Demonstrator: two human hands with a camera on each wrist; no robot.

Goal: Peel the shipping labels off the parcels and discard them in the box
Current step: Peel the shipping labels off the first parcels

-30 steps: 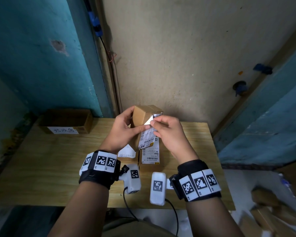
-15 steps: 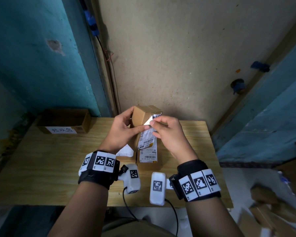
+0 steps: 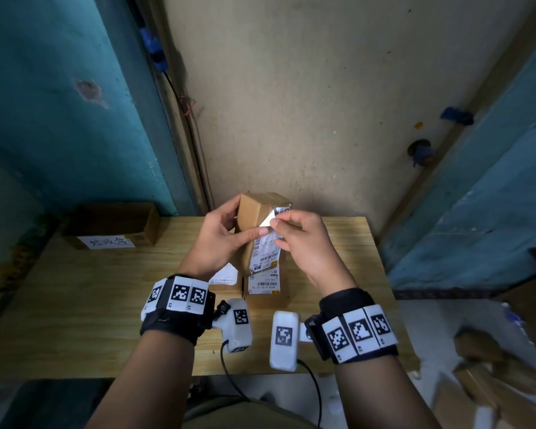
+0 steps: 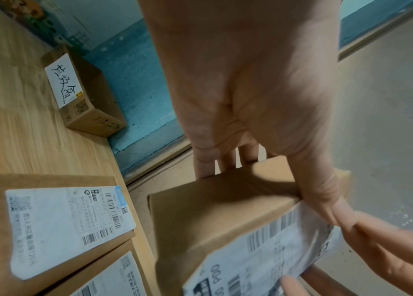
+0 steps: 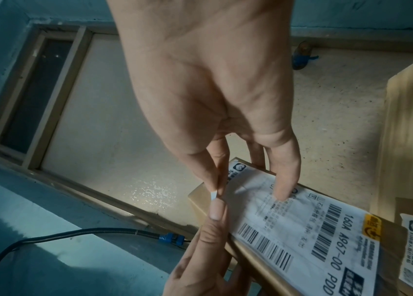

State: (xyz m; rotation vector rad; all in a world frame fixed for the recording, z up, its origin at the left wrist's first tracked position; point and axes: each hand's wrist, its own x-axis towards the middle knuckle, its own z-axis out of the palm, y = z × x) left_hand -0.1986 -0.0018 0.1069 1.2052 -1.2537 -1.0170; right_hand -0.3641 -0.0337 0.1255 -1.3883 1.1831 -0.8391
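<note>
Cardboard fills the middle of the head view: a small brown parcel is held up above the wooden table, tilted, with a white shipping label running down its near face. The left hand grips the parcel from the left, its fingers curled round the far edge and its thumb pressed flat across the near face, the tip touching the label's left edge. The right hand pinches the label's upper left corner between thumb and forefinger; that corner is lifted off the cardboard and folded back so its plain white underside shows, just beside the left thumb tip. In the right wrist view another finger of that hand reaches down and touches the printed face of the label further along, while the rest of the label lies flat and stuck. Two more parcels lie side by side on the table directly below the hands, each with a label on top. An open cardboard box with a handwritten white slip on its front sits at the table's far left corner, well apart from the hands. More brown cartons lie on the floor at the right.
</note>
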